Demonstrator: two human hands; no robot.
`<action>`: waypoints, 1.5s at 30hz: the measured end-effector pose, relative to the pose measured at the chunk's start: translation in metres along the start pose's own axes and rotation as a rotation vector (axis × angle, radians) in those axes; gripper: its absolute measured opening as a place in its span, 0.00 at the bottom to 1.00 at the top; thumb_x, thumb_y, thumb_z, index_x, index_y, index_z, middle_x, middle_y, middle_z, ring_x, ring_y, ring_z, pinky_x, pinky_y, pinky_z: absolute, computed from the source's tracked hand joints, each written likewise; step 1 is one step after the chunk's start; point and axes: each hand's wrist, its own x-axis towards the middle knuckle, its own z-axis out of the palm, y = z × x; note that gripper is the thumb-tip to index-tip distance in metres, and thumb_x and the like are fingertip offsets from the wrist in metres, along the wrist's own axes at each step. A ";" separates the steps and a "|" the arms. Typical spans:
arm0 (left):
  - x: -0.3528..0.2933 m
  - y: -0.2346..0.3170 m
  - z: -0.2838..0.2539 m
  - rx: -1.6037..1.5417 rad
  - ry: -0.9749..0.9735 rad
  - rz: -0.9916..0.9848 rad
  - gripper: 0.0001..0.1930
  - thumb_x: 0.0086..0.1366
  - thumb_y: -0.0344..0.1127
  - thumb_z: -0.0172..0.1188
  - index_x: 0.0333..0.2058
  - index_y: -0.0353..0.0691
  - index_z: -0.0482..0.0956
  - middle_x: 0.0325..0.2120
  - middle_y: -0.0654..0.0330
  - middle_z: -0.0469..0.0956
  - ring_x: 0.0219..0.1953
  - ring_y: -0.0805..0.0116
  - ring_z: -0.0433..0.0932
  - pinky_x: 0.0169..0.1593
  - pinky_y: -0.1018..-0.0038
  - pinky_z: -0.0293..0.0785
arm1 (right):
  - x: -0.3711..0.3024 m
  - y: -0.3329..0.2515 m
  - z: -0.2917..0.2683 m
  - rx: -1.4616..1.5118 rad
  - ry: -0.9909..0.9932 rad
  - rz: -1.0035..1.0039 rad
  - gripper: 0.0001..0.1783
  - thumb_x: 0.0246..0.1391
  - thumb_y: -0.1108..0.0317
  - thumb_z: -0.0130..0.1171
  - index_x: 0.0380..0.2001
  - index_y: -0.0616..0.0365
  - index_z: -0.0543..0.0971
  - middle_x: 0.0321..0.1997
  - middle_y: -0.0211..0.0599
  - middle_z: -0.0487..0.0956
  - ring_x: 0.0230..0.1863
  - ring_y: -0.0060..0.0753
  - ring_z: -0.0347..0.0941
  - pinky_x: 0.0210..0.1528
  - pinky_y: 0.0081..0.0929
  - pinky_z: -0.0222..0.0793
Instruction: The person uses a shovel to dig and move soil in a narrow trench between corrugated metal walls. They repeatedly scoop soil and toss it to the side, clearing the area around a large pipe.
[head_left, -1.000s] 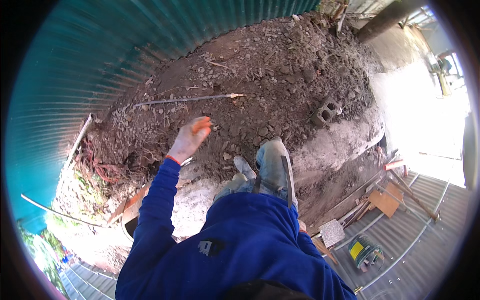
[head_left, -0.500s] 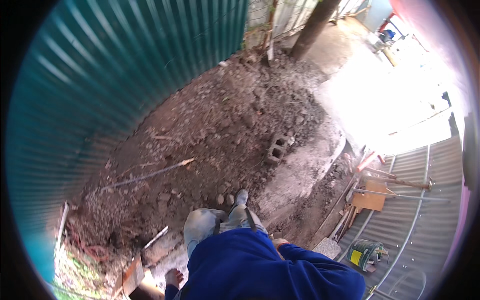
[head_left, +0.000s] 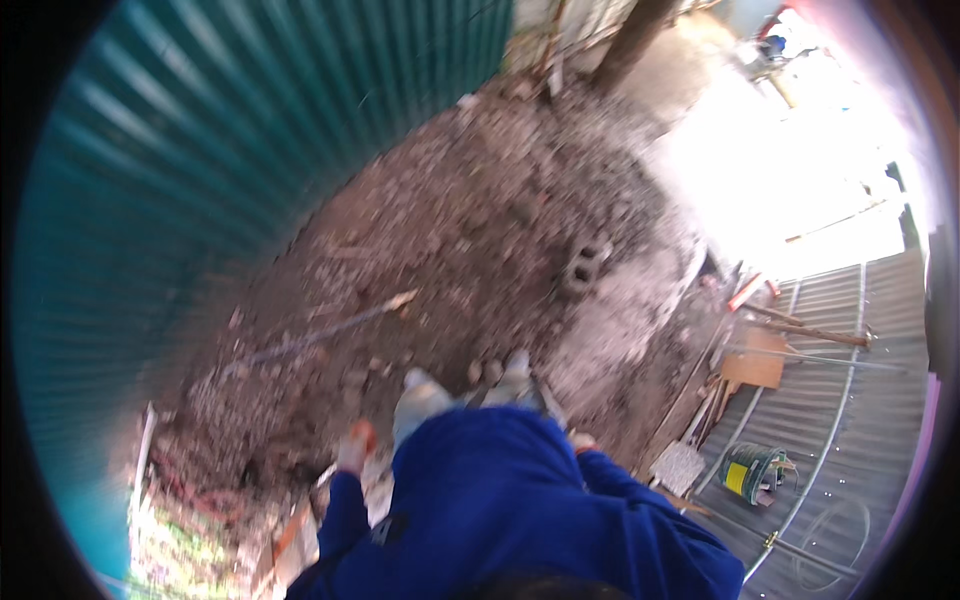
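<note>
My left hand (head_left: pixel 357 444) hangs out beside my left leg, above the dirt. Motion smears its fingers, and I make out nothing held in it. Low at my right hip is my right hand (head_left: pixel 582 441), partly covered by the blue sleeve (head_left: pixel 620 480); its fingers do not show clearly. Both feet stand on loose soil (head_left: pixel 460 270), close to a few small stones (head_left: pixel 483 372). Ahead and to the right lies a grey hollow concrete block (head_left: pixel 578 285). A long thin rod (head_left: pixel 325 343) rests on the soil ahead to the left.
A green corrugated metal wall (head_left: pixel 200 180) bounds the left side. Grey corrugated sheets (head_left: pixel 830 420) lie at right, carrying a dark bucket with a yellow label (head_left: pixel 740 478), a brown board (head_left: pixel 755 358) and long-handled tools (head_left: pixel 820 333). A tree trunk (head_left: pixel 628 45) rises at the back.
My left hand has swung forward and up from low beside my body. My feet and body have shifted, and the whole view has moved slightly.
</note>
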 end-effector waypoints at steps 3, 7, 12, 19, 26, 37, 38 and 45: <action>0.024 0.026 -0.070 -0.325 0.084 0.127 0.18 0.71 0.46 0.62 0.51 0.40 0.82 0.37 0.59 0.85 0.37 0.68 0.82 0.40 0.69 0.78 | -0.013 -0.018 0.044 0.081 0.086 -0.005 0.35 0.56 0.34 0.55 0.55 0.48 0.85 0.52 0.47 0.86 0.56 0.48 0.82 0.54 0.44 0.78; 0.011 0.016 -0.125 -0.723 0.374 0.180 0.15 0.69 0.42 0.64 0.49 0.40 0.82 0.36 0.58 0.85 0.35 0.66 0.84 0.38 0.70 0.80 | -0.025 -0.048 0.070 -0.156 0.033 -0.054 0.29 0.61 0.39 0.52 0.47 0.48 0.88 0.51 0.52 0.85 0.57 0.52 0.82 0.56 0.43 0.78; -0.008 -0.052 -0.160 -0.297 0.082 -0.301 0.13 0.68 0.38 0.63 0.50 0.44 0.80 0.33 0.62 0.83 0.28 0.66 0.81 0.29 0.69 0.78 | -0.032 -0.082 0.074 -0.242 0.025 -0.064 0.28 0.60 0.43 0.51 0.45 0.52 0.88 0.45 0.48 0.87 0.51 0.57 0.84 0.53 0.49 0.80; 0.009 -0.058 -0.141 -0.357 0.116 -0.444 0.18 0.69 0.42 0.63 0.54 0.44 0.78 0.40 0.62 0.83 0.38 0.69 0.84 0.37 0.72 0.79 | -0.051 -0.060 0.082 -0.110 0.090 -0.279 0.27 0.58 0.43 0.52 0.38 0.53 0.89 0.38 0.53 0.86 0.45 0.56 0.84 0.47 0.50 0.80; 0.036 0.094 -0.100 -0.211 -0.074 0.012 0.28 0.71 0.41 0.62 0.63 0.29 0.71 0.53 0.53 0.80 0.49 0.67 0.81 0.53 0.71 0.78 | -0.026 -0.053 0.005 -0.155 -0.023 -0.292 0.26 0.58 0.45 0.53 0.38 0.54 0.89 0.38 0.51 0.86 0.43 0.54 0.84 0.46 0.49 0.80; -0.035 0.094 -0.027 -0.612 0.296 -0.173 0.27 0.71 0.43 0.62 0.63 0.33 0.73 0.50 0.56 0.82 0.48 0.67 0.82 0.50 0.70 0.78 | 0.060 -0.154 -0.204 -0.515 -0.092 -0.487 0.24 0.58 0.48 0.55 0.39 0.55 0.88 0.37 0.49 0.85 0.41 0.51 0.83 0.44 0.47 0.79; -0.046 0.082 -0.013 -0.633 0.299 -0.261 0.27 0.71 0.43 0.62 0.63 0.33 0.73 0.48 0.57 0.83 0.47 0.67 0.83 0.49 0.70 0.79 | 0.062 -0.164 -0.216 -0.545 -0.089 -0.495 0.24 0.58 0.48 0.55 0.39 0.55 0.88 0.37 0.49 0.85 0.41 0.50 0.83 0.44 0.47 0.79; -0.132 0.011 0.093 -0.866 0.341 -0.566 0.24 0.68 0.39 0.61 0.60 0.35 0.78 0.43 0.58 0.84 0.37 0.67 0.83 0.41 0.72 0.80 | 0.050 -0.219 -0.274 -0.753 -0.093 -0.522 0.22 0.59 0.50 0.56 0.40 0.56 0.88 0.36 0.47 0.85 0.39 0.48 0.82 0.43 0.46 0.78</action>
